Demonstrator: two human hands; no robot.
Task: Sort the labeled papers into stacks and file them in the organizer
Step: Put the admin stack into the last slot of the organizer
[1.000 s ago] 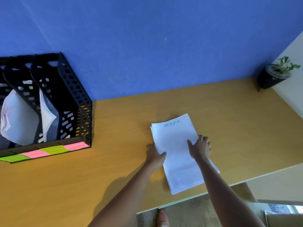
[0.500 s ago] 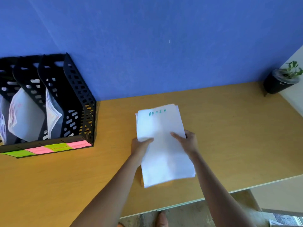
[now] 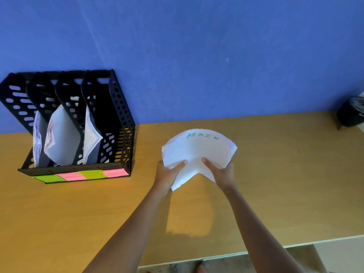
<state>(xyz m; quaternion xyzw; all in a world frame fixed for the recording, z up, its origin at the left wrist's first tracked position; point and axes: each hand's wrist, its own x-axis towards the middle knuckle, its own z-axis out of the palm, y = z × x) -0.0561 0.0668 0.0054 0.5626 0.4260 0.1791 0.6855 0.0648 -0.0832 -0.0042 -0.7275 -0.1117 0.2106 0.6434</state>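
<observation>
1. Both bare forearms reach forward, converging toward the stack of papers, which serves as the landmark.
2. The left hand grips the stack's lower left edge, its thumb lying across the top sheet and its fingers curled underneath.
3. The right hand grips the stack's lower right edge, thumb on top pointing toward the left hand, fingers tucked beneath.
4. The two thumbs sit near each other, apart, at the stack's near end.
</observation>
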